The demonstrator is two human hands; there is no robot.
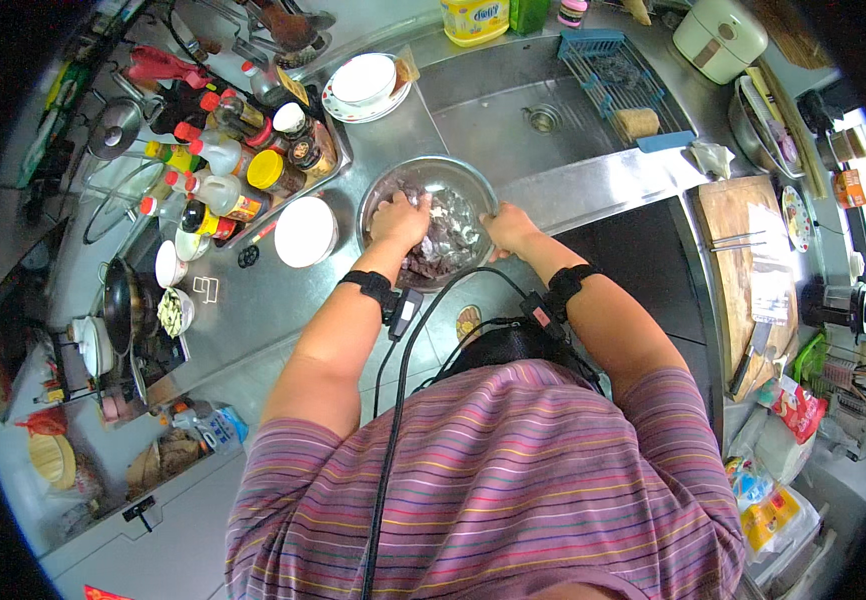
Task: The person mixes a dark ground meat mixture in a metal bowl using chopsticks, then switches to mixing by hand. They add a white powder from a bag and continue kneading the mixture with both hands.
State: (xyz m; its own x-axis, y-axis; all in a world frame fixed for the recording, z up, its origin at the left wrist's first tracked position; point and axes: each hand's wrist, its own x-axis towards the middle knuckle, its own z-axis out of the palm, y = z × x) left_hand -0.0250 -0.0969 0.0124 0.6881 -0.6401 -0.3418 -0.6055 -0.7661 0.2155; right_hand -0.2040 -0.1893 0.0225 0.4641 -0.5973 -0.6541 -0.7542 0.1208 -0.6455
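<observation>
Steel bowl (431,176) holds dark pieces (443,245); the left hand (400,220), fingers curled, presses into them at nine o'clock. At three o'clock, the right hand (509,229) grips the rim, forearm angled inward.

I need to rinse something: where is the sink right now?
In the head view the sink is set in the steel counter just beyond the metal bowl the hands work in, with a blue rack across its right side.

Shiny steel bowl (429,172); brushed metal counter (283,300); matt wooden cutting board (743,250).
</observation>
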